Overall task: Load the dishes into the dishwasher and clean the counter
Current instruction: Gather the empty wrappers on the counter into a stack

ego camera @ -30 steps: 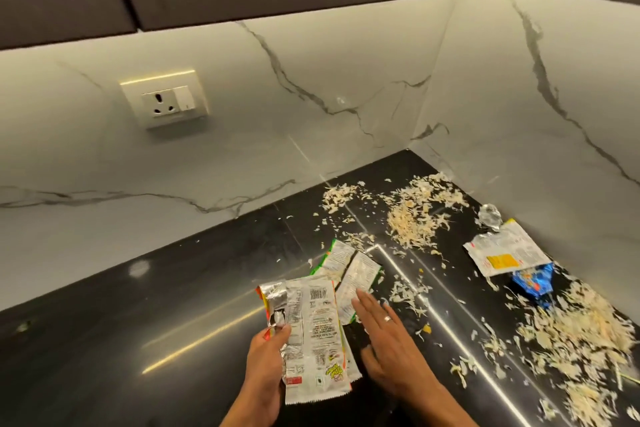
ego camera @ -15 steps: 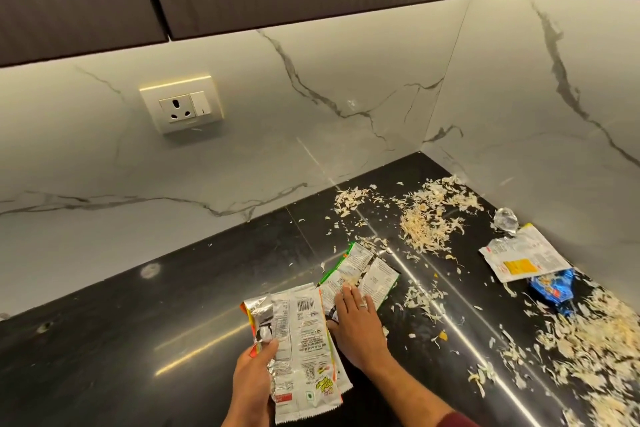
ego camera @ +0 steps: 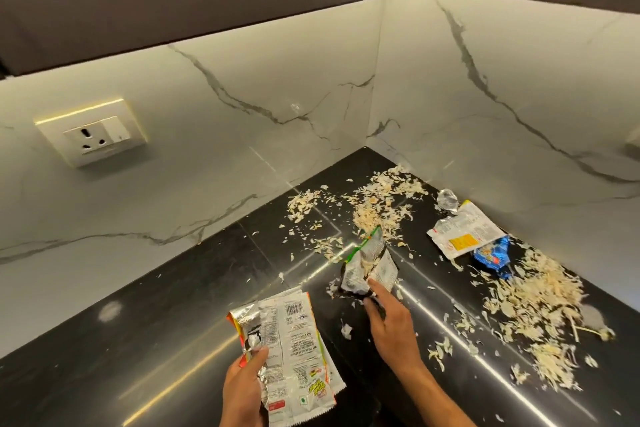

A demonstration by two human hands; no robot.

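- Head view: my left hand (ego camera: 244, 388) grips a stack of torn silver snack wrappers (ego camera: 294, 360), thumb curled over their crumpled left edge, above the black counter (ego camera: 145, 340).
- My right hand (ego camera: 389, 317) pinches a green-edged wrapper (ego camera: 369, 269) at its near corner; the packet stands tilted up beyond the fingertips, with pale flakes clinging to it.
- Just past that packet, further from my right fingers, lies a heap of pale shavings (ego camera: 375, 208) reaching into the counter's corner.
- To the right of my right fingers, well apart, a white wrapper with a yellow patch (ego camera: 462, 234) lies flat, a blue wrapper (ego camera: 491, 255) touching its near end and a crumpled clear scrap (ego camera: 446, 199) at its far end.
- A larger spread of shavings (ego camera: 533, 315) lies right of my right wrist.
- A wall socket (ego camera: 93, 137) sits on the marble backsplash, far left of both hands.
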